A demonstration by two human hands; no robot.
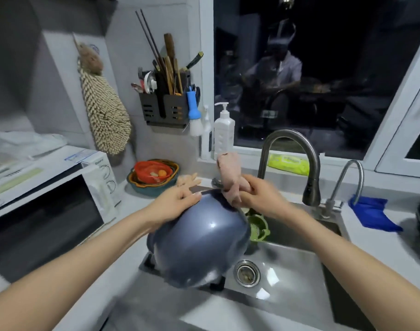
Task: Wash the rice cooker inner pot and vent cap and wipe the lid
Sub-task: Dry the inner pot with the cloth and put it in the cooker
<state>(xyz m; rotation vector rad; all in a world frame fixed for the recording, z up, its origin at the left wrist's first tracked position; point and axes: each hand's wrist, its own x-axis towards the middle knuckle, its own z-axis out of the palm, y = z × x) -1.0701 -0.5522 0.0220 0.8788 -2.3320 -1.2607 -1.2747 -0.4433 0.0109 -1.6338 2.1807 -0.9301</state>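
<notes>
The grey-blue rice cooker inner pot is tipped over the steel sink, its rounded outside facing me and its opening turned away. My left hand grips the pot's upper rim at the left. My right hand clutches a pale pink cloth against the rim at the upper right; the cloth sticks up above my fist. The pot's inside is hidden. No vent cap or lid is in view.
A tall faucet and a smaller tap stand behind the sink. A green strainer sits in the basin, with the drain below it. A microwave is at left and a blue cloth at right.
</notes>
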